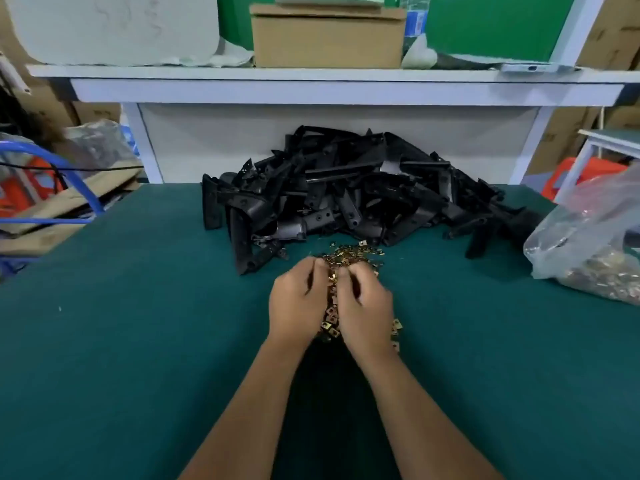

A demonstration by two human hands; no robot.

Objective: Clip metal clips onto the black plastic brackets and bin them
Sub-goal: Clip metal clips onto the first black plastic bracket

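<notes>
- Desk (138, 323): dark green covering, fills the lower part of the head view; both bare forearms reach in from the bottom edge toward its middle
- Metal clips (349, 255): small brass-coloured pieces in a loose heap at the middle of the desk, just in front of the bracket pile; more of them show between and under the two hands and beside the right wrist
- Left hand (298, 303): back uppermost, fingers curled down into the clip heap, fingertips pinching at clips; just what it has hold of is too small to tell
- Right hand (363, 306): close against the left hand, fingers likewise curled and pinching clips at the near edge of the heap
- Black plastic brackets (346, 188): large tangled pile at the far side of the desk, against the white back panel; neither hand touches it; a few brackets lie apart at the pile's left and right edges
- Clear plastic bag (588, 251): at the right edge of the desk, holding more brass-coloured pieces
- White shelf (311, 88): above the pile, spanning the view; a cardboard box (327, 36) stands on it near the middle
- Blue metal frame (69, 174): off the desk to the left, with cardboard and orange items behind it
</notes>
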